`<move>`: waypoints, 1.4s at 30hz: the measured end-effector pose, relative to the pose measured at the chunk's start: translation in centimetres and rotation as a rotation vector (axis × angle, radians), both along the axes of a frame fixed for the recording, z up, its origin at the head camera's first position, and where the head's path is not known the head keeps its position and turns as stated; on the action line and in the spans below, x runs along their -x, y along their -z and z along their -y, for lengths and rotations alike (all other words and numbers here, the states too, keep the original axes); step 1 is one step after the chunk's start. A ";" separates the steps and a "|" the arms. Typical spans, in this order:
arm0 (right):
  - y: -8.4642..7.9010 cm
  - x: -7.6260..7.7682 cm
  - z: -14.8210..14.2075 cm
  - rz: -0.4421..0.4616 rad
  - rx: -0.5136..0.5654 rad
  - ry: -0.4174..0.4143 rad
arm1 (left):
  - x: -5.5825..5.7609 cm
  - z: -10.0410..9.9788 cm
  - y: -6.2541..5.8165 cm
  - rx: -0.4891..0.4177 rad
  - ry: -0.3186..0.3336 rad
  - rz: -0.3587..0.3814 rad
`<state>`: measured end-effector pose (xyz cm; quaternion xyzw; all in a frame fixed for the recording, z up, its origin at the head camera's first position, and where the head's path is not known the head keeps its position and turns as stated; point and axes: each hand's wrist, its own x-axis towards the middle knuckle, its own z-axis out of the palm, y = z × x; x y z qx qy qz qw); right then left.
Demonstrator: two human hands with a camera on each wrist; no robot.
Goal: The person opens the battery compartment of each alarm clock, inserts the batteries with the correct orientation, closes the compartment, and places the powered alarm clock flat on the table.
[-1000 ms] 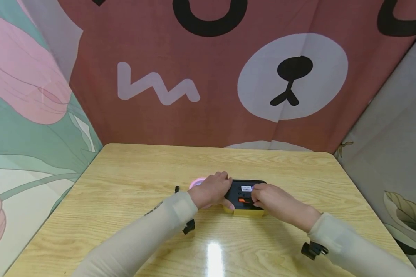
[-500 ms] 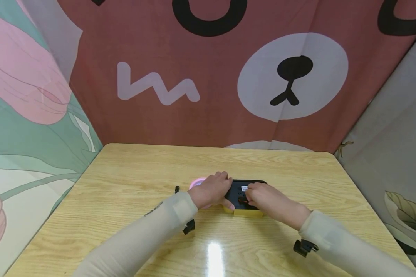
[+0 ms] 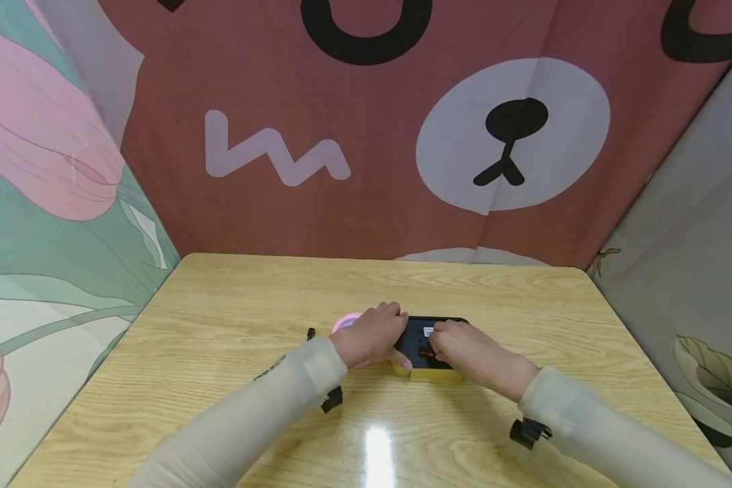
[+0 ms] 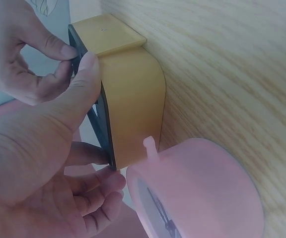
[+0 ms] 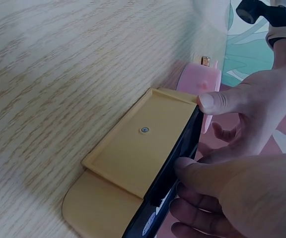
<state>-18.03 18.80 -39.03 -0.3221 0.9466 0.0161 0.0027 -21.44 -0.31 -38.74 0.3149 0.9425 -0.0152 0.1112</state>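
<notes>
Right hand [image 3: 474, 349] sliding left over the flat black panel [image 3: 416, 339] of the rounded yellow box [image 3: 436, 375]

Compared with a second ago, right hand is sitting further left along the box and is now covering part of the white printed label [image 3: 428, 331] and most of the orange strip [image 3: 425, 352]. Left hand [image 3: 372, 335] is staying put, gripping the box's left end, thumb along the near edge, fingers reaching around the far side. Right hand is keeping thumb and fingers bent close together against the panel; cannot tell whether it is pinching anything, fingertips are hiding it.

Box is lying on the pale wood-grain table [image 3: 250, 298], panel facing up, under both hands. Round pink clock [image 4: 207, 188] is standing just beside the box's left end; touching or not, cannot tell. Left wrist view is showing its dark pointers.

Judgement: work is centring on the panel near the orange strip, left hand probably steadying the box; handling there is looking unfinished.
</notes>
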 end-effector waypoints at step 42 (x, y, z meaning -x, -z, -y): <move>0.6 0.2 0.2 0.009 0.020 0.012 | -0.1 0.1 0.0 -0.012 0.001 0.029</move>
